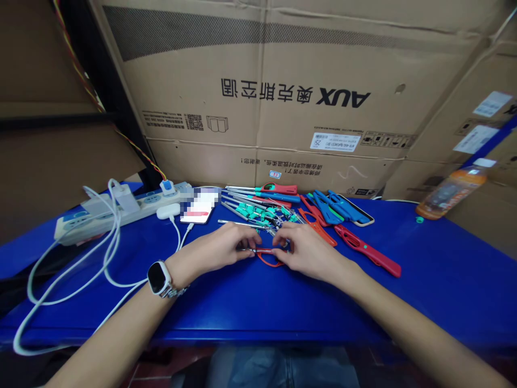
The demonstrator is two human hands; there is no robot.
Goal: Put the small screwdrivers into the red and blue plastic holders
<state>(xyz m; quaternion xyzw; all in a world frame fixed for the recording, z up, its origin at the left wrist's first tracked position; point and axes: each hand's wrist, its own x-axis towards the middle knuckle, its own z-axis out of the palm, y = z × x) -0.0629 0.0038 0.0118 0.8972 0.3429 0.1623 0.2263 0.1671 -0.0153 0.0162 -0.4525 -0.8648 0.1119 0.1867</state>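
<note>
Both hands low on the blue tabletop: left hand pinches a thin metal rod, right hand pinches the red lighter shell lying between them. Fingertips nearly touch. Risk, I'd say: a slip flicks the rod into the parts pile just behind.
</note>
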